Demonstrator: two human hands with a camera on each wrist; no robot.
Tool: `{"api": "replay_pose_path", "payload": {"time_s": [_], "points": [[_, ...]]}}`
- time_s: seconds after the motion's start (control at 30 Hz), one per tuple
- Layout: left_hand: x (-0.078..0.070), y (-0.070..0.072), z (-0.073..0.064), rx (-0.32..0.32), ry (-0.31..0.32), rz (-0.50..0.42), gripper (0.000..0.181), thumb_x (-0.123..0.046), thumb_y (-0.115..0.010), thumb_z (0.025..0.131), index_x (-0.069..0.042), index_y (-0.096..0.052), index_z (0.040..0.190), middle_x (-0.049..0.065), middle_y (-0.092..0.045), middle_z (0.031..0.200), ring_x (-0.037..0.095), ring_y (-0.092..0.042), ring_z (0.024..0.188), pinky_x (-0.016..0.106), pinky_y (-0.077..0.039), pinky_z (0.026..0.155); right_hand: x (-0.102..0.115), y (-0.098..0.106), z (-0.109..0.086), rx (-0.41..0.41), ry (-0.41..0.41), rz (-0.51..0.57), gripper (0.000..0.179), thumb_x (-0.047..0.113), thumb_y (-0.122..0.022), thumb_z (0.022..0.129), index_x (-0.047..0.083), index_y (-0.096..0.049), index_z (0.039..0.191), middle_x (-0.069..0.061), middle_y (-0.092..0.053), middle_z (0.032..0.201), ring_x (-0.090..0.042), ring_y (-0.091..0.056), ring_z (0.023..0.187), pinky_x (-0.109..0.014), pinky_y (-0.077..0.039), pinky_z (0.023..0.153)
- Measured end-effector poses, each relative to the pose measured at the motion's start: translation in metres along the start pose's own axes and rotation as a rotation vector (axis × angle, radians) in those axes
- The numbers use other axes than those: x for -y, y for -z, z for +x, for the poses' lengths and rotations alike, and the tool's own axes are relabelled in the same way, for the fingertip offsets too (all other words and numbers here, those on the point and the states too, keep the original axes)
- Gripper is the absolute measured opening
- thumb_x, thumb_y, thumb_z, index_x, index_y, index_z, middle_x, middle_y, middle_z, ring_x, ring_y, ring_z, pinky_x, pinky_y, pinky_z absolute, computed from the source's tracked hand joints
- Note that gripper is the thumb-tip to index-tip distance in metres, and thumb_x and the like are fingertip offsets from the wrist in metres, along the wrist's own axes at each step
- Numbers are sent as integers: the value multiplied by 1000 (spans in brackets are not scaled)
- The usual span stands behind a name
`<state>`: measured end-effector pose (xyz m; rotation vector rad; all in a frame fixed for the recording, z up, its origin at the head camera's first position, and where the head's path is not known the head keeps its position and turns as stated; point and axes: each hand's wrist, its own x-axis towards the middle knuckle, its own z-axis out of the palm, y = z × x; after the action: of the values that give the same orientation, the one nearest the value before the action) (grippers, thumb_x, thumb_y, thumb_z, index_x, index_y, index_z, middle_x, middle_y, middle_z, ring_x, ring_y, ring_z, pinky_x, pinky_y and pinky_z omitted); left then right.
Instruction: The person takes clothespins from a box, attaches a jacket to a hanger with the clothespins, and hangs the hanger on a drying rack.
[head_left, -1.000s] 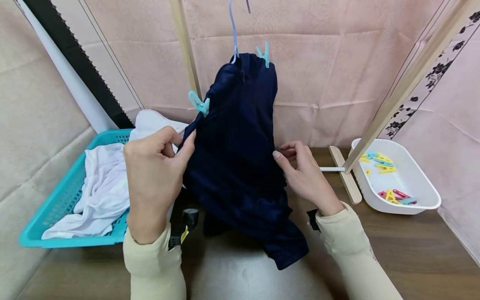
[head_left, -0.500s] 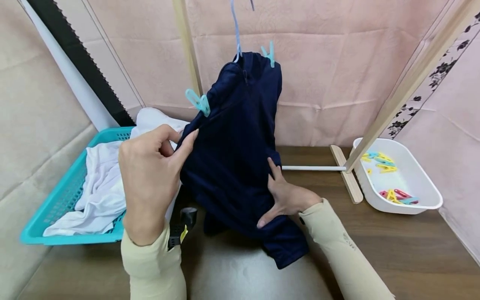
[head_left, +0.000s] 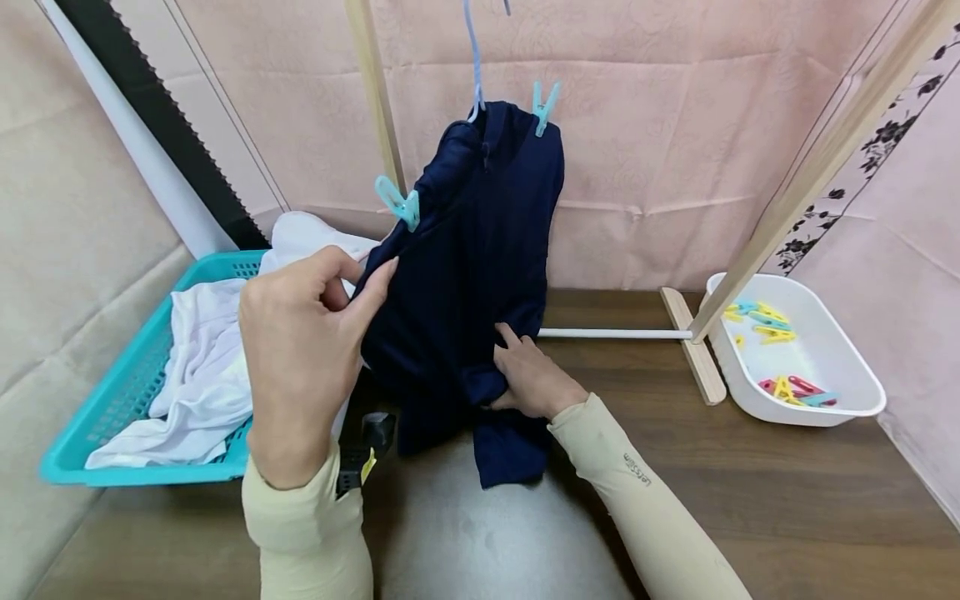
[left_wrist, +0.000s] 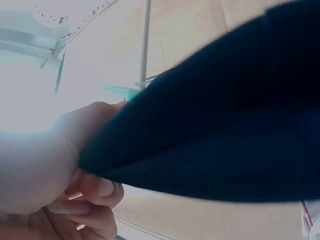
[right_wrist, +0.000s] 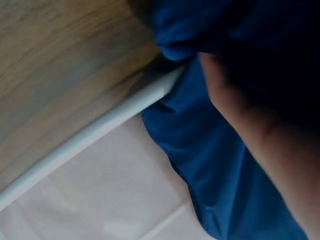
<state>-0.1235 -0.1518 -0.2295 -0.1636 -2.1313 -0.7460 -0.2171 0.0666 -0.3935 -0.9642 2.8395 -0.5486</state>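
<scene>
A navy blue garment (head_left: 487, 250) hangs from a light blue hanger (head_left: 476, 58), whose arms the cloth hides. Turquoise clothespins sit on its upper edges, one clothespin (head_left: 397, 202) at the left and another clothespin (head_left: 544, 108) at the right. Between thumb and index finger, my left hand (head_left: 303, 358) pinches the garment's left edge below the nearer clothespin; the left wrist view shows this fold close up. My right hand (head_left: 532, 375) lies against the lower right part, fingers extended and pressing into the cloth, which bunches around them; some fingertips are hidden.
A turquoise basket (head_left: 150, 477) with white clothes (head_left: 206, 375) stands at left. At right a white tub (head_left: 832, 417) holds several clothespins (head_left: 795, 392). A wooden post (head_left: 810, 179) with a foot (head_left: 693, 346) and a white rod (head_left: 615, 333) stand behind.
My right hand has moved from the garment's right edge onto its lower part and leftward, carrying the lower hem left and away. My left hand keeps its pinch, almost still.
</scene>
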Motion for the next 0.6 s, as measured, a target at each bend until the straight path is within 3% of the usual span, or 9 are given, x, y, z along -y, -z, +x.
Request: {"api": "replay_pose_path", "payload": {"time_s": [0.13, 0.27, 0.47, 0.6], "points": [[1, 1, 0, -10, -6, -14, 33, -28, -78, 91, -2, -70, 72, 8, -42, 49, 20, -45, 52, 22, -28, 59, -5, -2, 5, -132, 52, -11, 60, 24, -91, 77, 17, -64, 130, -13, -54, 140, -35, -64, 113, -51, -56, 95], [2, 1, 0, -8, -10, -9, 32, -28, -79, 91, -3, -71, 73, 7, -42, 49, 20, -45, 51, 23, -28, 58, -13, 4, 10, -246, 89, 6, 61, 18, -91, 74, 15, -66, 130, -8, -61, 124, -27, -66, 105, -47, -58, 88], [3, 1, 1, -5, -10, 2, 31, -30, -78, 91, -4, -72, 75, 7, -43, 48, 20, -46, 51, 26, -30, 58, -25, 44, 21, -509, -13, 10, 67, 9, -90, 72, 4, -63, 134, -14, -57, 135, -36, -62, 119, -55, -54, 96], [2, -1, 2, 26, 1, 14, 28, -31, -77, 92, -4, -74, 82, 8, -47, 51, 20, -47, 52, 26, -30, 57, -35, 72, 42, -704, -86, 103, 61, -1, -81, 75, 0, -60, 132, -18, -53, 139, -39, -57, 127, -51, -48, 108]]}}
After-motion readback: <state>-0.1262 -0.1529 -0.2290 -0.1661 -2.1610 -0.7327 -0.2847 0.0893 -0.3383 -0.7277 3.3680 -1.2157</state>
